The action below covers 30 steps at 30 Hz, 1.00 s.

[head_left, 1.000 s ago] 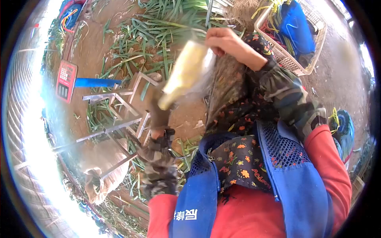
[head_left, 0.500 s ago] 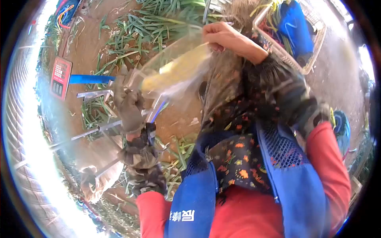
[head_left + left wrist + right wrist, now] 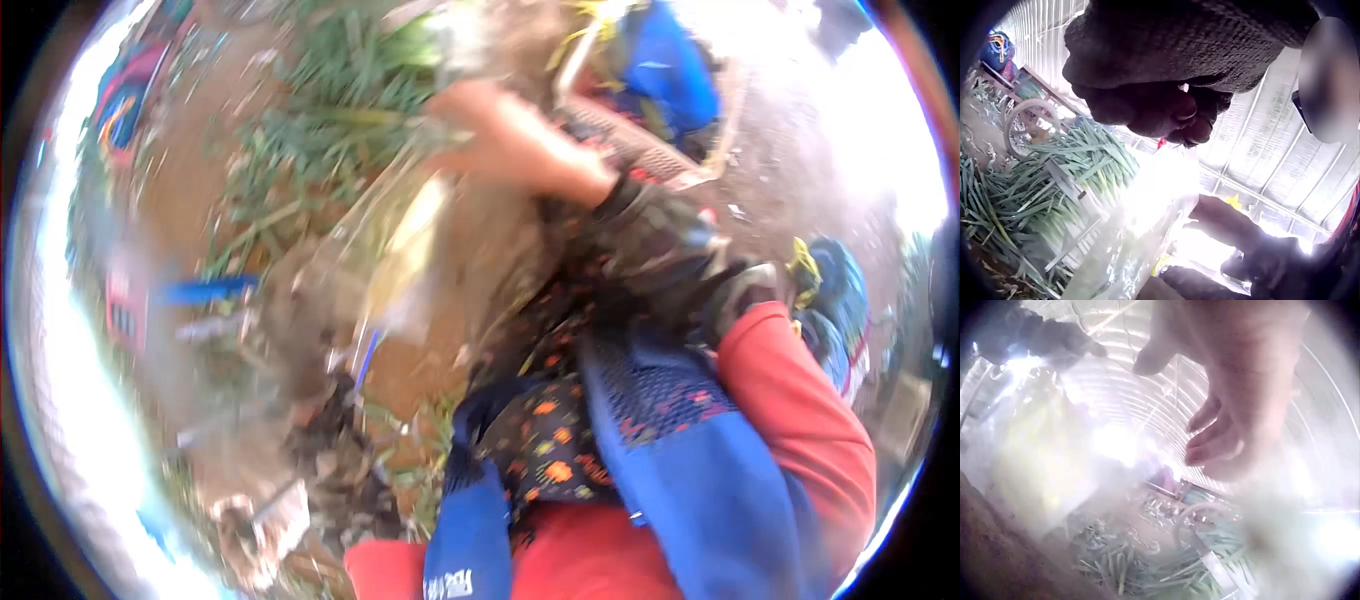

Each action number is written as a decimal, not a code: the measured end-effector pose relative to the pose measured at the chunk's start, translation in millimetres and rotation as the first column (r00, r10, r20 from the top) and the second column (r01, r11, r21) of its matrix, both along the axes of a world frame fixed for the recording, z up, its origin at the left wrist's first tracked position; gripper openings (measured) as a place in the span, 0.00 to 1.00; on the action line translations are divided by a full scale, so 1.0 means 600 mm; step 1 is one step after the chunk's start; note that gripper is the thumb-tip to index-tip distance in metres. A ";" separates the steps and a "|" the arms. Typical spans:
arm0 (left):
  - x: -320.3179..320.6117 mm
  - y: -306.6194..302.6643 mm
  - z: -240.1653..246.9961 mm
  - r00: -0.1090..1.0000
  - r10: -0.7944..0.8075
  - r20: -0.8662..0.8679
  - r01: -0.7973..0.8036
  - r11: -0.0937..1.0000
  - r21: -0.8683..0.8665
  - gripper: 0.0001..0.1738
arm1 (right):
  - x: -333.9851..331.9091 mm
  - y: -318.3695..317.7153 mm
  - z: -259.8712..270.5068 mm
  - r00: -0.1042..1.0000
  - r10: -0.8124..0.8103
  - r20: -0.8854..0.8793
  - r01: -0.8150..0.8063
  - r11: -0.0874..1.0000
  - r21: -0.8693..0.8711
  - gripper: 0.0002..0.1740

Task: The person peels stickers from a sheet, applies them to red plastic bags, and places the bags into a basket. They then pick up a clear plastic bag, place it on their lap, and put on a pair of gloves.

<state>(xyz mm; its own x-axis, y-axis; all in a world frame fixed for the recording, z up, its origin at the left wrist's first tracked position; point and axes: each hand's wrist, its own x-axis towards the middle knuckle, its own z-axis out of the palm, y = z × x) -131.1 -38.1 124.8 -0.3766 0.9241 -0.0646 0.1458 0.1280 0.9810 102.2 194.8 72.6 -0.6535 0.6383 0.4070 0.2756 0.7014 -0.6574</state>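
My left hand, in a dark knitted glove, grips the upper part of a clear plastic bag with a yellow patch. Its curled fingers show in the left wrist view, with the bag hanging below them, partly washed out by glare. My bare right hand is apart from the bag in the right wrist view, thumb and fingers spread, with nothing between them. In the head view it is blurred, over the far end of the bag.
Cut green leaves lie heaped on the dirt floor. A pale crate holds a blue bundle. To the left stand a red scale display on a blue post and a metal frame. A wheeled cart shows beyond the leaves.
My right hand, which pinched the bag's edge before, has let go of it. My left hand has moved left, drawing the bag along. The head view has shifted and blurred.
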 end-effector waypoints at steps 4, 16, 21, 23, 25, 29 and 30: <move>0.044 0.071 0.029 0.948 -0.217 -0.235 0.228 0.973 0.020 0.24 | 0.050 -0.064 0.098 0.963 0.242 -0.116 -0.177 0.898 0.403 0.51; 0.220 0.241 0.199 0.781 -0.332 -0.529 0.421 0.906 0.053 0.13 | 0.110 -0.003 0.084 0.994 0.040 -0.102 -0.053 0.991 -0.123 0.10; 0.224 0.347 0.244 0.865 -0.174 -0.471 0.303 0.929 0.213 0.19 | 0.298 0.149 0.078 0.874 -0.302 -0.381 0.336 0.942 0.023 0.05; 0.229 0.401 0.221 0.882 -0.237 -0.407 0.349 0.909 0.229 0.18 | 0.386 0.222 0.041 0.758 -0.455 -0.467 0.498 0.867 -0.036 0.05; 0.233 0.465 0.192 0.847 -0.304 -0.437 0.405 0.901 0.159 0.18 | 0.479 0.279 0.004 0.633 -0.700 -0.331 0.728 0.684 -0.053 0.07; 0.264 0.638 0.054 0.754 -0.478 -0.449 0.469 0.872 -0.141 0.23 | 0.655 0.328 -0.034 0.433 -0.877 -0.207 0.893 0.449 -0.035 0.10; 0.286 0.682 0.019 0.716 -0.536 -0.447 0.503 0.841 -0.202 0.26 | 0.690 0.331 -0.034 0.360 -0.932 -0.050 0.918 0.363 -0.159 0.11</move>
